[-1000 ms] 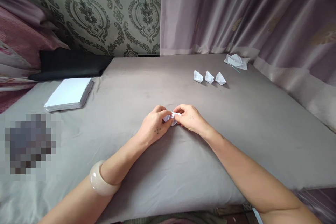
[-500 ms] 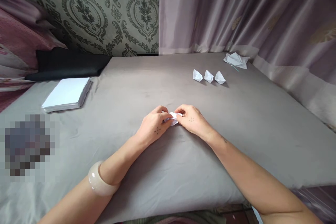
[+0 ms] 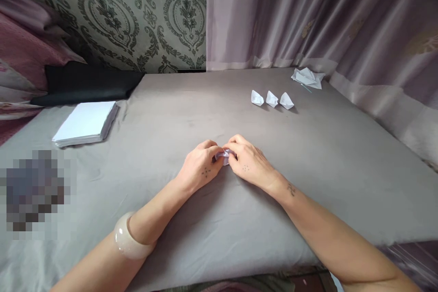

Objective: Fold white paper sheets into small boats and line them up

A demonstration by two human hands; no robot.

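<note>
- The single head view looks from above the near edge of the worktop [image 3: 191, 121], facing forward and down.
- It is close enough for the left hand [image 3: 202, 164] and right hand [image 3: 251, 162] to sit just below its centre, the arms reaching in from the bottom corners.
- The far edge crosses its upper part, with the patterned wall [image 3: 116, 13] and purple curtain [image 3: 232, 13] beyond.
</note>
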